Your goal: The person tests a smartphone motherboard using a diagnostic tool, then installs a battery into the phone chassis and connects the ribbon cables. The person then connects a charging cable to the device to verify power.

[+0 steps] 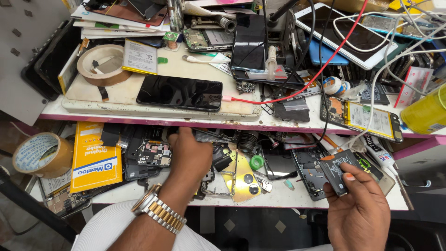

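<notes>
Between right-hand [360,209] fingers sits a black battery [338,172]; left hand [190,155] well apart.

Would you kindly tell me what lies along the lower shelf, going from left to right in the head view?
Tape roll → yellow box → left hand → gold phone back → green ring → black battery held in the right hand.

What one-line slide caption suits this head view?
Left hand reaches among phone parts in an open drawer; right hand holds a black battery.
</notes>
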